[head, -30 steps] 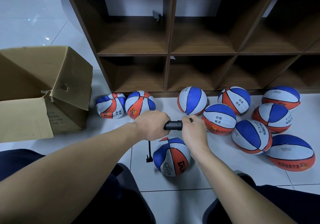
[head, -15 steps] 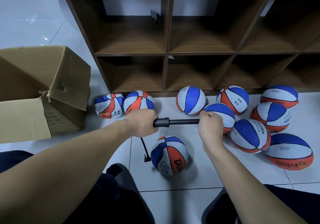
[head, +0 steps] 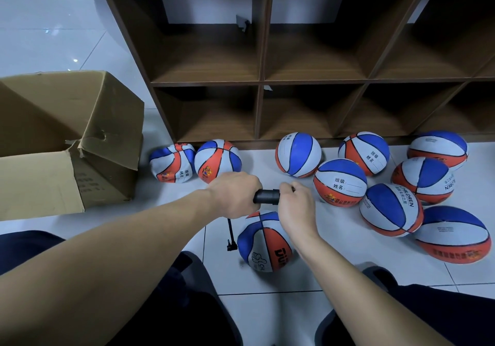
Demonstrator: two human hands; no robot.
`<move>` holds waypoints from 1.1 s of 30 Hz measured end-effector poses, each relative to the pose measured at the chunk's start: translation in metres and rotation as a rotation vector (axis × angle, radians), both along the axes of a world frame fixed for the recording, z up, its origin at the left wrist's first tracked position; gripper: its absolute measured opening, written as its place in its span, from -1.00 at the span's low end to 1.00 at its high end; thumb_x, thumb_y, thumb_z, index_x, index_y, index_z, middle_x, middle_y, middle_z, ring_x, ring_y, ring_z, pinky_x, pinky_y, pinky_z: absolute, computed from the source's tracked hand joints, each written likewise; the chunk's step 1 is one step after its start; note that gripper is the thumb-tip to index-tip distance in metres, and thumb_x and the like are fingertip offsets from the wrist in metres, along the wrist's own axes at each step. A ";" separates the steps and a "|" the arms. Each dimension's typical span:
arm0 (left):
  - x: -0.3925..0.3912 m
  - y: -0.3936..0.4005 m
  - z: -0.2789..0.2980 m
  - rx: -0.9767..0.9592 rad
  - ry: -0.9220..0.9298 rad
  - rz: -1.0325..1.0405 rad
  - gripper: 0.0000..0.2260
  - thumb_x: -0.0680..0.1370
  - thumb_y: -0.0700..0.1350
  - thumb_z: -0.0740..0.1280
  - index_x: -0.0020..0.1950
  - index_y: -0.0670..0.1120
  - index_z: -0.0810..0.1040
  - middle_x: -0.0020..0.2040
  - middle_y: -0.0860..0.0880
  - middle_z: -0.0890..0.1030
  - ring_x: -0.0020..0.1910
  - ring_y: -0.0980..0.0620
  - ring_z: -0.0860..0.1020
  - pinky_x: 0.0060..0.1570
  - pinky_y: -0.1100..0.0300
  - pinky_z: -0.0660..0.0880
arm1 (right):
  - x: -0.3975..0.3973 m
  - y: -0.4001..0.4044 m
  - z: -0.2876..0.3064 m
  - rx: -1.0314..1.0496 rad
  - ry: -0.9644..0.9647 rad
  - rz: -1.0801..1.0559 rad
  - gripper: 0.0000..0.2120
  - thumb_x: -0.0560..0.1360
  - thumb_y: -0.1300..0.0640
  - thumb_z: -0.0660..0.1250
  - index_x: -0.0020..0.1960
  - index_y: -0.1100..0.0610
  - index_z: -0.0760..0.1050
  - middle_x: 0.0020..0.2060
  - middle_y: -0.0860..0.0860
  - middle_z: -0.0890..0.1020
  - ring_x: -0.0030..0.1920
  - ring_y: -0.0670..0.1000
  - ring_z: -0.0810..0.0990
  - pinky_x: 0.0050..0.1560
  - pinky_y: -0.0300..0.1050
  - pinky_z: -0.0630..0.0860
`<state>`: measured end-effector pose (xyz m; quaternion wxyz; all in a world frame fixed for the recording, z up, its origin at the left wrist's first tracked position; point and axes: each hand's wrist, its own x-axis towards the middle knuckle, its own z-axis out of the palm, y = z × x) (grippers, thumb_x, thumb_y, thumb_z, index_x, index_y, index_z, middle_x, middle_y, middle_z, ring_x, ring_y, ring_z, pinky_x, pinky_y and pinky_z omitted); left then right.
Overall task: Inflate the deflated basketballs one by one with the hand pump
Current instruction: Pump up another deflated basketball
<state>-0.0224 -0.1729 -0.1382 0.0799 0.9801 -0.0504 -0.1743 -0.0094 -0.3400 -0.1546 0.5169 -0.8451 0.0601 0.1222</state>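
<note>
A black hand pump [head: 266, 196] lies level above a red, white and blue basketball [head: 263, 242] on the floor between my knees. My left hand [head: 235, 194] grips the pump's barrel. My right hand [head: 294, 205] holds the pump's handle, pushed in close against the barrel. A thin black hose [head: 231, 234] hangs from the pump to the ball's left side. Two crumpled, deflated balls [head: 172, 163] [head: 217, 160] sit to the left by the shelf. Several rounder balls [head: 340, 182] lie to the right.
A brown wooden shelf unit [head: 258, 83] with open compartments stands just behind the balls. An open cardboard box [head: 67, 142] lies on its side at the left. The floor is white tile [head: 270, 316]. My dark-trousered knees [head: 171, 305] frame the bottom.
Half a second ago the pump's rod was pulled out to the right; now my right hand has pushed the handle back in against the barrel. My left hand stayed put.
</note>
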 end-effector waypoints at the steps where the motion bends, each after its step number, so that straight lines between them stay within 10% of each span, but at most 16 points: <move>1: 0.000 0.000 0.000 -0.001 -0.001 -0.003 -0.89 0.52 -0.03 0.34 -0.18 -0.01 0.57 -0.32 -0.02 0.60 -0.30 -0.13 0.61 -0.33 0.05 0.54 | 0.001 0.000 -0.001 0.000 0.002 -0.005 -0.70 0.63 0.14 0.20 -0.26 0.14 0.28 -0.36 0.04 0.41 -0.31 0.07 0.36 -0.29 -0.01 0.32; 33: 0.001 0.023 -0.005 -0.007 0.051 0.064 -0.89 0.56 0.01 0.36 -0.12 0.01 0.60 -0.26 -0.01 0.61 -0.26 -0.07 0.62 -0.19 -0.02 0.67 | 0.022 -0.024 0.003 0.047 0.009 -0.081 -0.69 0.60 0.19 0.20 -0.28 0.06 0.20 -0.37 -0.04 0.29 -0.29 0.05 0.25 -0.23 0.01 0.21</move>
